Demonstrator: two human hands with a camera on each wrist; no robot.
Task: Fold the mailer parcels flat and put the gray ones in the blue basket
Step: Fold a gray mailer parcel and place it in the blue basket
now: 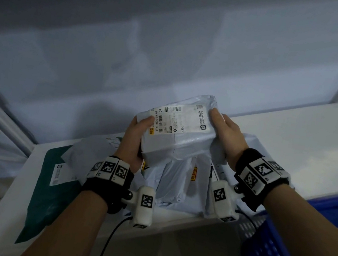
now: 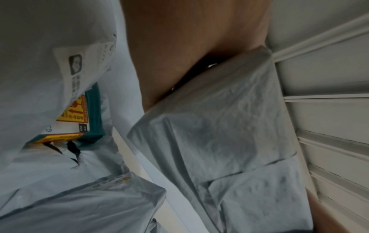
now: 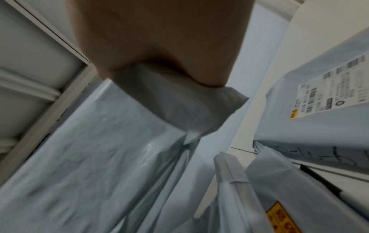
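Both hands' grip holding gray parcel (image 1: 179, 133) between left hand (image 1: 134, 142), right hand (image 1: 227, 134), seemingly lifted

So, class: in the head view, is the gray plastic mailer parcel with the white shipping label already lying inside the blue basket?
No, both hands hold the gray plastic mailer parcel above the table, while the blue basket sits lower right.

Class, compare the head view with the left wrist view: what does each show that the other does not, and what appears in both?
Only the head view shows the right hand, the shipping label on top of the held gray mailer parcel, the blue basket at lower right, and the dark green mailer lying on the white table.

Only the left wrist view shows the held parcel's underside and a yellow warning sticker in the pile.

Both show the left hand gripping the parcel, and gray mailers beneath.
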